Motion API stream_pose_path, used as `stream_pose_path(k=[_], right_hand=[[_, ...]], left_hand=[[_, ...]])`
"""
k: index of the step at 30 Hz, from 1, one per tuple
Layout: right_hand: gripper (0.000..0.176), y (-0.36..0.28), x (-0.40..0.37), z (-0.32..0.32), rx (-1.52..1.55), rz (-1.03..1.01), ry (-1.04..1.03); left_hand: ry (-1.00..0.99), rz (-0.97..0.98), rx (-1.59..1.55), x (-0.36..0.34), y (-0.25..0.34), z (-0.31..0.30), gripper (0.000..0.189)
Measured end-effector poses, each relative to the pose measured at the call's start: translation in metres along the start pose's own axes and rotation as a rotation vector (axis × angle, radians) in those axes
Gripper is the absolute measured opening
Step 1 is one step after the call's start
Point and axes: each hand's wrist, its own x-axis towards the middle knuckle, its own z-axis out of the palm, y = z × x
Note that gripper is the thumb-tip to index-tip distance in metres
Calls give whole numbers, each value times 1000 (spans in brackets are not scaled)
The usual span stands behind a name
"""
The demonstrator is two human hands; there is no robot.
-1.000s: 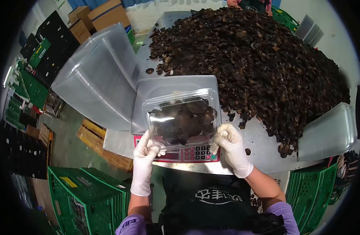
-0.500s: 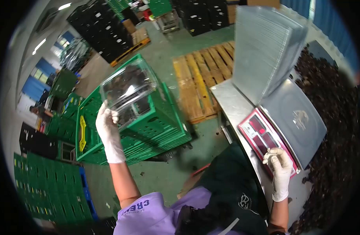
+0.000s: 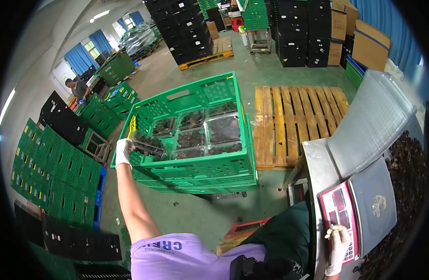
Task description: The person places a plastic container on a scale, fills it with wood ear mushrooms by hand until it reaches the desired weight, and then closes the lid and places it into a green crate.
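Observation:
My left hand (image 3: pixel 124 150), in a white glove, grips the end of a clear plastic box (image 3: pixel 149 147) filled with dark brown pieces. This box sits tilted at the near left corner inside a green crate (image 3: pixel 195 170). Several similar filled boxes (image 3: pixel 191 138) lie in the crate beside it. My right hand (image 3: pixel 339 246), also gloved, is over the keypad side of a red-and-white weighing scale (image 3: pixel 338 205). Its fingers are curled into a pinch; whatever they hold, if anything, is too small to make out. The scale's grey pan (image 3: pixel 374 205) carries no box.
A tall stack of clear plastic trays (image 3: pixel 371 123) leans on the metal table (image 3: pixel 315 156). Dark pieces (image 3: pixel 408 182) are heaped right of the scale. A wooden pallet (image 3: pixel 298 123) lies behind. Green crates (image 3: pixel 60 170) are stacked left; a person (image 3: pixel 79 88) stands farther back.
My left hand has lowered the clear box from above the crate into its near left corner. The view has turned left, showing more of the crate. My right hand remains by the scale.

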Motion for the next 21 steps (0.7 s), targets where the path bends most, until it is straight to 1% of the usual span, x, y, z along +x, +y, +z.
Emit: stream_pose_path(k=[2,3,4,5,6,7,8,9,10,11,12,13,14,15,16,17,18,20,21], right_hand=[[9,9,4,-8,49,36,28],[9,1,3,-9,40,59,26],[9,-4,3,-10,33,83,27],[8,-10,0,-4,53,18,49],[8,-15,-4,-4,38,57,82],[9,-23,-6,-1,48,91,84],[11,-34,-11,3,52,129,99],[10,-53,-16,20,157,136,160],[9,-61,-19,21,162,173,162],[11,-57,-24,19,268,174,169],[13,-52,-29,10,83,169,134],[15,-23,-35,-1,192,128,128],[16,-16,-38,-5,118,113,161],[17,-22,-38,-8,-147,69,161],[18,-31,-39,-5,-125,110,171],[19,-23,-44,-4,-104,14,177],[18,-23,-47,-4,-148,-3,172],[16,-28,-57,5,-136,30,182],[15,-27,-64,8,-168,1,186]], left_hand=[[-3,-70,111,17,-6,3,18],[-97,-40,71,29,-18,2,21],[-283,-154,-35,78,-51,-10,21],[-347,-176,79,97,-70,-4,22],[-392,-155,386,114,-91,0,23],[-522,-14,967,144,-116,2,25],[-714,90,1355,198,-162,1,27],[-947,488,2062,150,-118,26,31],[-1047,1170,2626,86,-58,58,36],[-723,756,2219,56,-7,83,36],[-491,372,1748,39,15,121,36],[-331,506,1686,91,10,154,37],[-608,500,839,85,45,192,34],[-666,724,525,55,81,246,33],[-711,903,192,1,117,292,34],[-771,1174,240,-83,165,317,36],[-813,1448,257,-167,212,342,40],[-710,2038,163,-256,275,386,42],[-663,2162,21,-309,300,400,44]])
